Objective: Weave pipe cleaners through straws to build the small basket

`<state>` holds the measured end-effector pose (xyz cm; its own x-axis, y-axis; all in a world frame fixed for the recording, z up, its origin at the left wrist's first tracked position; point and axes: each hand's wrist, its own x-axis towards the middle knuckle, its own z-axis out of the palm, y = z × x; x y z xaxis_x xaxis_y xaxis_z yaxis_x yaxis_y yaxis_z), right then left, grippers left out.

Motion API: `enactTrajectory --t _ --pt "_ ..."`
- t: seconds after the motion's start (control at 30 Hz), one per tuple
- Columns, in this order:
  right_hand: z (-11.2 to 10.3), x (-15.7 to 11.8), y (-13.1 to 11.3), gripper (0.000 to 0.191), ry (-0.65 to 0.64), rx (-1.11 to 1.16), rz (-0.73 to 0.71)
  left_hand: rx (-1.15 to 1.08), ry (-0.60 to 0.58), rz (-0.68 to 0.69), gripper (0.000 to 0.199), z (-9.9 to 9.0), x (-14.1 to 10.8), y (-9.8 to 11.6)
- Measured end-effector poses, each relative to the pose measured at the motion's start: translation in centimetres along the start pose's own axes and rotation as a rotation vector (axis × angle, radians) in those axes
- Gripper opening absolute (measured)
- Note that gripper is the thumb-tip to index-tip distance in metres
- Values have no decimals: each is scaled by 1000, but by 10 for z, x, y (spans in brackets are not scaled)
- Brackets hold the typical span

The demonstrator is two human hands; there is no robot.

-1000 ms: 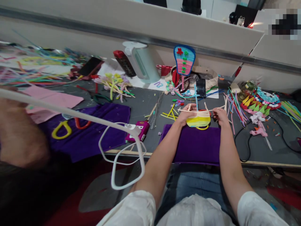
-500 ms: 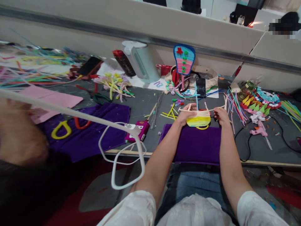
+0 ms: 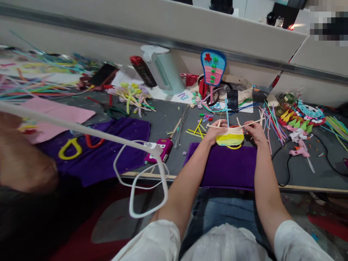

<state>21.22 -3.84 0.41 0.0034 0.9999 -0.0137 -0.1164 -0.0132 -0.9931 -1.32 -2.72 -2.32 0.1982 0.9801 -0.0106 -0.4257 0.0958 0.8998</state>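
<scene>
My left hand (image 3: 215, 133) is closed on the left side of a rounded pipe-cleaner piece (image 3: 230, 138), yellow below and pale peach above, with a blue stem pointing away from me. A peach pipe cleaner (image 3: 248, 124) stretches across its top and sticks out on both sides. My right hand (image 3: 256, 132) pinches that pipe cleaner to the right of the piece. Under both hands a purple cloth pad (image 3: 228, 167) lies at the table edge. A yellow loop shows below the piece.
Beyond my hands stands a blue and pink fan-shaped craft (image 3: 213, 68). A pink glue gun (image 3: 299, 150) with a black cord lies right, near loose pipe cleaners (image 3: 273, 121). A white cable (image 3: 108, 135) crosses the left foreground. Another person's arm (image 3: 25, 156) is far left; a kettle (image 3: 164, 70) stands behind.
My right hand has shifted slightly along the peach pipe cleaner, its fingers nearer the piece. The other person's arm at the left has moved a little, uncovering more of the pink sheet.
</scene>
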Motion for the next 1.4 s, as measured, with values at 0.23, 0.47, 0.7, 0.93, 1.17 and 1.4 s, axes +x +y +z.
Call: enactTrajectory --t 0.23,0.47,0.7,0.93,1.17,1.4 --pt "30 -2 -6 19 59 -84 -311 37 6 8 57 2 -1 1" --pt "64 -20 -12 13 -38 -363 -614 188 84 177 79 4 1 -3" --pt "72 -27 -11 10 -68 -506 -615 281 114 264 72 6 2 -3" --pt "84 -29 -4 13 -147 -551 -631 355 68 337 76 5 1 0" --pt "97 -27 3 30 -191 -563 -620 452 1 431 73 2 -1 4" --pt "104 -27 1 21 -190 -556 -591 540 -50 416 71 -4 1 10"
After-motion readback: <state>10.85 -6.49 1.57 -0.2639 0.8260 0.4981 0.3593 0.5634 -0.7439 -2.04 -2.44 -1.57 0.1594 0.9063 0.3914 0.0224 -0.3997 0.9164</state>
